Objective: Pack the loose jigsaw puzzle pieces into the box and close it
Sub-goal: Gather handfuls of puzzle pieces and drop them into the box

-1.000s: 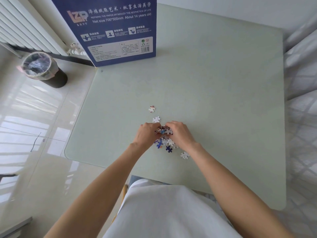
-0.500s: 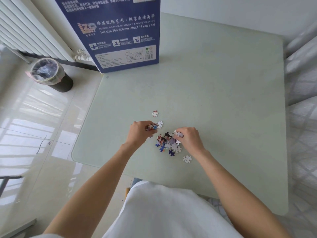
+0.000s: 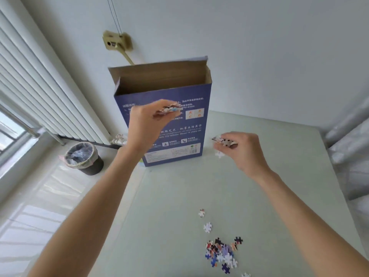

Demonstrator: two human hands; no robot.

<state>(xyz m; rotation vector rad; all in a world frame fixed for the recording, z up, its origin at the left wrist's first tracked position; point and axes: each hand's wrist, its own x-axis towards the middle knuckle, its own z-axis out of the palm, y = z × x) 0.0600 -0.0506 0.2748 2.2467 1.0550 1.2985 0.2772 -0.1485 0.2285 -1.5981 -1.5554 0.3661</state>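
The left hand (image 3: pixel 145 124) is raised in front of the upright blue box (image 3: pixel 165 124), its fingers (image 3: pixel 159 105) curled round a small bunch of puzzle pieces (image 3: pixel 169 109) that stick out past the fingertips toward the box face, below the box's open top. The bunch is blurred, so single pieces cannot be told apart. The right hand (image 3: pixel 242 149) is held lower and to the right of the box, above the desk (image 3: pixel 279 176), and its fingers (image 3: pixel 235 136) pinch a second small clump of pieces (image 3: pixel 224 141) at the fingertips. One white piece (image 3: pixel 219 154) shows just under that hand; whether it is in the air or lying on the desk cannot be told.

The box stands at the far left edge of the desk with its top flap (image 3: pixel 159 70) lifted and the brown inside showing. The remaining heap of pieces (image 3: pixel 221 254) lies on the near part of the desk, well apart from both hands, with two stray pieces (image 3: pixel 207 227) just beyond it.

Half a second earlier both hands were down at the heap, gathering pieces on the desk; now both have lifted away from it, each carrying some, and the left has reached the box. The heap looks smaller. The view has also tilted up, so the open top of the box and the wall behind it now show.

A lined bin (image 3: pixel 82 157) stands on the floor left of the desk, below a white radiator (image 3: pixel 40 92).
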